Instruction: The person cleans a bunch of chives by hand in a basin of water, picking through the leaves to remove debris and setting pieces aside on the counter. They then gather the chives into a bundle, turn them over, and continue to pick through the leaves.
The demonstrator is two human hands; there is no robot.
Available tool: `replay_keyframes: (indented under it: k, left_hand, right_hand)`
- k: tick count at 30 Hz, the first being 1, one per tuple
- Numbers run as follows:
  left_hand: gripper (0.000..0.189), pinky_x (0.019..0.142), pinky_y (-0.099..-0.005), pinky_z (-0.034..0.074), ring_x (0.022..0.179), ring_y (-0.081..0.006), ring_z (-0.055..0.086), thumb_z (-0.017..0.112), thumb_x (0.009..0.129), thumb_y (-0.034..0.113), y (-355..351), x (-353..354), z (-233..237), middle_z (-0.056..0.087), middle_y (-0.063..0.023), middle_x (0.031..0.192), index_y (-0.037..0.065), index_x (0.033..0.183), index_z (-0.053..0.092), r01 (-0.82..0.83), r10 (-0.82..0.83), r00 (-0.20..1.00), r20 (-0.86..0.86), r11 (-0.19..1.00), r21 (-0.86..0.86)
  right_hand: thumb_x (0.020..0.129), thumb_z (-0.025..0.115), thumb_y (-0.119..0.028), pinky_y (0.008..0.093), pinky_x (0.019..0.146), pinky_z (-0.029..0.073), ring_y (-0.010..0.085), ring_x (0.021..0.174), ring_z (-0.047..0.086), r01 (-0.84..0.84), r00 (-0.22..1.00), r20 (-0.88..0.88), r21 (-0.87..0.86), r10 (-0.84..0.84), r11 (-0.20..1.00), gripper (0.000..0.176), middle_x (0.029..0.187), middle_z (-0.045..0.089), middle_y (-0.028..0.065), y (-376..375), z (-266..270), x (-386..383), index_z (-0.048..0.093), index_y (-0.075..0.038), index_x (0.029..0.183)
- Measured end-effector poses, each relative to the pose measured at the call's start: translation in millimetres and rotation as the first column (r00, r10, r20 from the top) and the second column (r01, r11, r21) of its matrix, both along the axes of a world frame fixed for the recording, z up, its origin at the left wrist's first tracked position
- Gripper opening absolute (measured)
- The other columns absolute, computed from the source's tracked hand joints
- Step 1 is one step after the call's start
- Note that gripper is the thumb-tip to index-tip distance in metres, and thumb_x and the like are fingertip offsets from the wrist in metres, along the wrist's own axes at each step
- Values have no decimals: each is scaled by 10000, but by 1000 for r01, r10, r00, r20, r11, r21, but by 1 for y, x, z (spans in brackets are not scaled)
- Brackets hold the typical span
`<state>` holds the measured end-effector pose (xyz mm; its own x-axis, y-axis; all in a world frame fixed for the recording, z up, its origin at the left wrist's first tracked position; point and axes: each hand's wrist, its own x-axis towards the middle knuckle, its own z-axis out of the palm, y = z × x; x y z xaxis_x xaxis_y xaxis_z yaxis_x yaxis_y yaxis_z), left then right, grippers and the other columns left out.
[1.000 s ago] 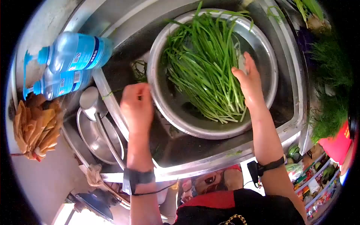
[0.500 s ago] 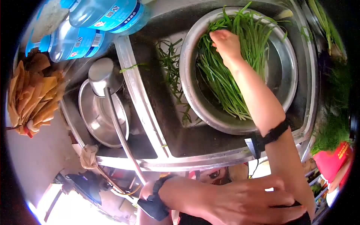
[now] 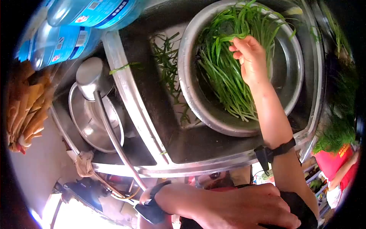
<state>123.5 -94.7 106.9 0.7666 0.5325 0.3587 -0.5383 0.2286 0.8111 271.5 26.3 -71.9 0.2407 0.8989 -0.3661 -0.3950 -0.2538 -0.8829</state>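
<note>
A wide steel basin (image 3: 185, 91) stands in the sink, holding a bundle of long green chives (image 3: 225, 80). Above the bundle, my right hand (image 3: 251, 57) pinches a few leaf ends between thumb and fingers. The stalks' pale ends point toward the basin's near side. My left hand (image 3: 259, 210) reaches across low in front of my body to the right arm. Its fingers are curled at a black sleeve (image 3: 299, 206) there, and the fingertips are partly hidden. Black straps circle both forearms.
Left of the sink divider (image 3: 133, 99), a steel ladle (image 3: 91, 76) rests over a smaller metal bowl (image 3: 78, 118). Trimmed green bits (image 3: 169, 65) lie beside the basin. Blue-labelled water bottles (image 3: 61, 42) are at upper left; feathery greens (image 3: 337, 126) at right. Another person's red garment (image 3: 333, 162) shows at lower right.
My right hand has shifted right and slightly down, with leaf ends now lifted in its pinch. My left fingers have drawn closer together by the black sleeve. The view has shifted slightly.
</note>
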Motion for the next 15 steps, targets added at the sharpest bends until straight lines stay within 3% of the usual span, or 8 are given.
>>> replay_keyframes:
  k: [6,9,12,15]
  left_hand:
    - [439,936,-467,390,1134,-352,495,706,784,250,24,-18,-6,535,-212,1212,37,1152,595,-93,153,947,-283,972,214]
    - [457,959,-477,378,1162,-357,482,711,783,264,42,-34,-10,523,-215,1237,44,1166,592,-166,365,819,-443,889,427]
    - [474,982,-486,366,1189,-363,468,715,782,277,68,-63,-13,512,-219,1262,51,1180,589,-189,716,478,-509,649,737]
    - [492,1004,-496,354,1217,-368,455,719,781,290,92,-107,-31,500,-222,1287,58,1194,586,117,931,-106,-348,359,926]
  right_hand:
    - [885,587,-125,212,547,392,81,631,568,9,973,-230,43,2,999,41,758,633,31,0,27,0,573,-100,856]
    - [880,599,-123,188,496,328,36,547,473,-19,971,-238,55,31,998,34,704,611,4,-1,21,8,590,-101,855]
    - [871,631,-127,169,500,323,17,599,499,-13,988,-149,105,29,994,35,720,601,-22,0,10,10,621,-94,873]
    - [868,650,-137,159,545,395,45,675,561,27,991,133,-55,-19,998,71,782,608,16,1,34,3,625,-75,891]
